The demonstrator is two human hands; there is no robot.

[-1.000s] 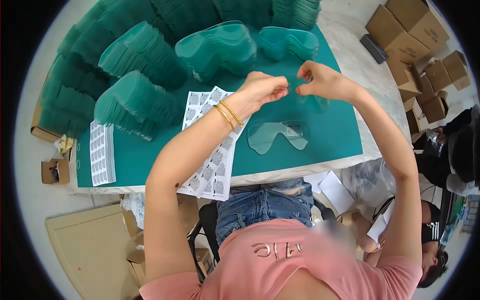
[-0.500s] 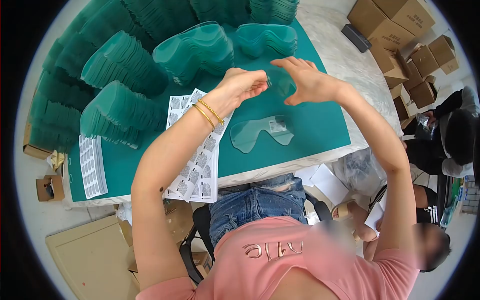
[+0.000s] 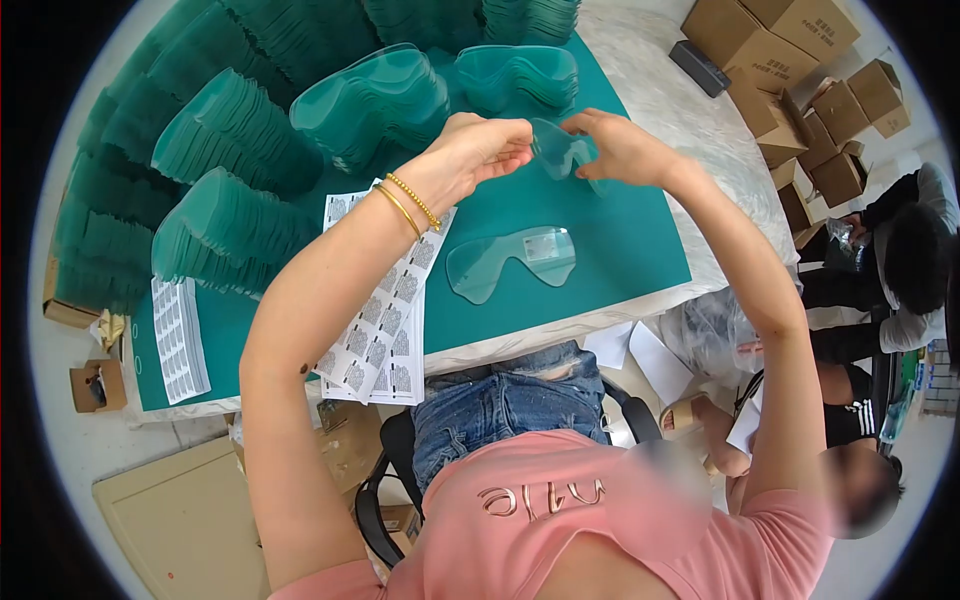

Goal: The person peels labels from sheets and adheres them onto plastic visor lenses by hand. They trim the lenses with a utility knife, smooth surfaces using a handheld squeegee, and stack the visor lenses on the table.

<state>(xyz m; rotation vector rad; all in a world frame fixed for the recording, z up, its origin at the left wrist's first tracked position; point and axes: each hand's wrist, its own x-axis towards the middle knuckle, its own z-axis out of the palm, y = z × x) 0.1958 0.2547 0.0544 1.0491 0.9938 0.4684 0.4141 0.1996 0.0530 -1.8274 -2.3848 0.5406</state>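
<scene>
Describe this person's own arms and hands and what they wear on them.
Both hands, left hand and right hand, show no gloves. The left wrist wears two thin gold-coloured bracelets: a beaded one and a smooth one. None shows on the right wrist. Short pink sleeves leave both forearms uncovered.

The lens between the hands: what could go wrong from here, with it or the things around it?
It might slip: the left hand seems to pinch the lens only near one end.
Bare fingers could smudge its clear surface.
The sheets jut past the table's front edge beneath the left forearm, so a brush of the arm could perhaps knock them off.
</scene>
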